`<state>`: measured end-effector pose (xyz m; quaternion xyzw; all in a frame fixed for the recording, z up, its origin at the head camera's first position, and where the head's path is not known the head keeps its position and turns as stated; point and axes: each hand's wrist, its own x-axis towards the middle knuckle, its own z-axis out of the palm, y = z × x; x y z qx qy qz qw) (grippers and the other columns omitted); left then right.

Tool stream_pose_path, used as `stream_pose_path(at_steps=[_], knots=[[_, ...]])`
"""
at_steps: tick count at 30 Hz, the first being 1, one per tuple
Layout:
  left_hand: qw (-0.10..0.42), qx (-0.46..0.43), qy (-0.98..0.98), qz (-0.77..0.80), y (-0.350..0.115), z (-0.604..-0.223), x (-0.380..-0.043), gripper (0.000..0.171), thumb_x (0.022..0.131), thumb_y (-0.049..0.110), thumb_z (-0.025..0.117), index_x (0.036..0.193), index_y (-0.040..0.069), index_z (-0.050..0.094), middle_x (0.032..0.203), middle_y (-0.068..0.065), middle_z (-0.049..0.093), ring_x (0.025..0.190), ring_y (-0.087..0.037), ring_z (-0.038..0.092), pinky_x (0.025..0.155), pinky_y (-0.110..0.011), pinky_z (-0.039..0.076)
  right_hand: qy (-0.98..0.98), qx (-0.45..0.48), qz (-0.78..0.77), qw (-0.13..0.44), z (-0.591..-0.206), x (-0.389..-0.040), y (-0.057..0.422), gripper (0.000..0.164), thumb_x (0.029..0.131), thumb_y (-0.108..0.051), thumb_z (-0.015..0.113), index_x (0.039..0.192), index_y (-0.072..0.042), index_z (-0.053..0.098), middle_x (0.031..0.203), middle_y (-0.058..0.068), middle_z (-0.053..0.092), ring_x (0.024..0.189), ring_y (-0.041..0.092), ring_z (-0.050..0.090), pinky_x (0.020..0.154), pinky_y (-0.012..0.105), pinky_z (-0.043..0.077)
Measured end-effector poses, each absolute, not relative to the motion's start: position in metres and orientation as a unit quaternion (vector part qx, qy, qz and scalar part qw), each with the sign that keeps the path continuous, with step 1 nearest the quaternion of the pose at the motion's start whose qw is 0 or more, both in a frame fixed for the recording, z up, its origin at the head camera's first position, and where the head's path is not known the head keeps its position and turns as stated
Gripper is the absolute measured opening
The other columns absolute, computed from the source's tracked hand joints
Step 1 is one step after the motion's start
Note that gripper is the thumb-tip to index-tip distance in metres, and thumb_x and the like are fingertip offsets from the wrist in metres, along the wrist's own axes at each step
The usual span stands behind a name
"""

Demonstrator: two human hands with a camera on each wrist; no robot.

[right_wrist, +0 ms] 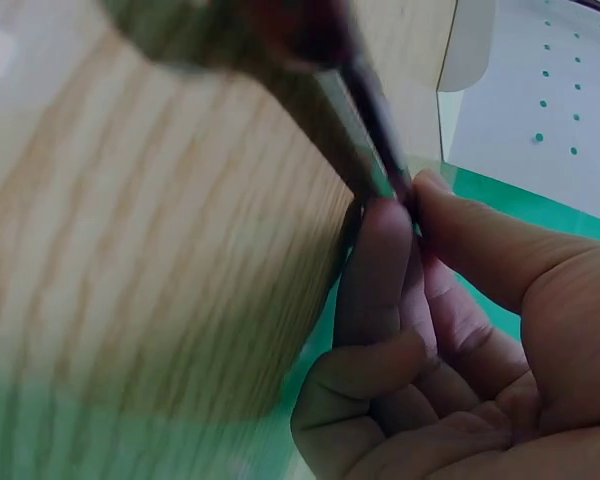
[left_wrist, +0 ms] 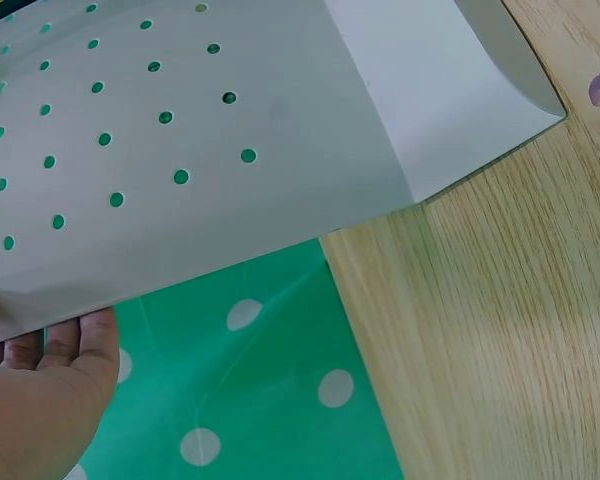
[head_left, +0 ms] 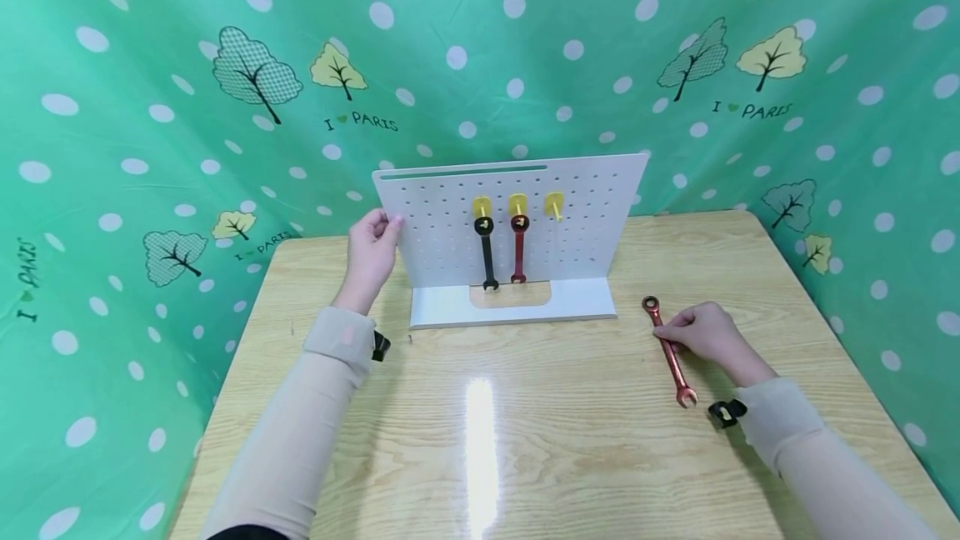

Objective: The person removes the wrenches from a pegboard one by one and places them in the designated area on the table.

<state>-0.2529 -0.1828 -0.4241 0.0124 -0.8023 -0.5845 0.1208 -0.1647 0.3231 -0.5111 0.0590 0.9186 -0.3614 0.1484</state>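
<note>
A white pegboard point(head_left: 442, 248) stands on its base on the wooden table. My left hand point(head_left: 371, 252) grips its left edge, fingers behind and thumb in front; the left wrist view shows the fingers point(left_wrist: 98, 345) at that edge. Three yellow hooks sit on the board. A black wrench point(head_left: 487, 257) hangs from the left hook and a red wrench point(head_left: 519, 252) from the middle one; the right hook point(head_left: 555, 205) bears nothing. Right of the board, my right hand point(head_left: 708, 332) pinches another red wrench point(head_left: 672, 362) between thumb and fingers, its open end toward me.
The wooden table point(head_left: 585, 432) carries a bright light reflection in the middle. A green dotted cloth point(head_left: 465, 73) with printed trees hangs behind and along both sides. The board's base point(head_left: 442, 307) has a cut-out at its middle.
</note>
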Motion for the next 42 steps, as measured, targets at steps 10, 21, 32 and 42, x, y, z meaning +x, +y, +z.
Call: stream_pose_path(at_steps=[10, 21, 32, 42], knots=[[0.118, 0.014, -0.803, -0.585, -0.183, -0.423, -0.252, 0.026, 0.107, 0.018, 0.056, 0.118, -0.004, 0.064, 0.113, -0.019, 0.069, 0.105, -0.026, 0.066, 0.090, -0.037, 0.056, 0.921, 0.071, -0.355, 0.142, -0.511, -0.165, 0.321, 0.025, 0.092, -0.028, 0.079, 0.083, -0.004, 0.078, 0.071, 0.003, 0.069, 0.067, 0.021, 0.060, 0.059, 0.033, 0.049], [0.116, 0.014, -0.797, -0.593, -0.182, -0.423, -0.253, 0.026, 0.107, 0.017, 0.056, 0.118, -0.005, 0.064, 0.115, -0.021, 0.069, 0.108, -0.027, 0.066, 0.094, -0.036, 0.055, 0.934, 0.048, -0.339, 0.101, -0.500, -0.164, 0.315, 0.034, 0.093, -0.036, 0.077, 0.091, -0.003, 0.076, 0.084, 0.007, 0.068, 0.074, 0.023, 0.054, 0.060, 0.033, 0.045], [0.108, 0.017, -0.800, -0.590, -0.184, -0.424, -0.252, 0.029, 0.107, 0.020, 0.056, 0.123, -0.003, 0.064, 0.116, -0.019, 0.069, 0.109, -0.026, 0.066, 0.095, -0.036, 0.054, 0.930, 0.003, -0.369, 0.013, -0.480, -0.162, 0.295, 0.034, 0.100, -0.032, 0.069, 0.106, 0.001, 0.073, 0.093, 0.011, 0.069, 0.082, 0.024, 0.059, 0.063, 0.031, 0.052], [0.111, 0.016, -0.798, -0.592, -0.183, -0.423, -0.251, 0.026, 0.107, 0.019, 0.056, 0.118, -0.004, 0.064, 0.113, -0.019, 0.069, 0.105, -0.026, 0.066, 0.092, -0.038, 0.056, 0.900, -0.069, -0.419, -0.094, -0.470, -0.158, 0.273, 0.022, 0.099, -0.020, 0.070, 0.108, 0.000, 0.074, 0.091, 0.009, 0.072, 0.077, 0.020, 0.063, 0.062, 0.018, 0.051]])
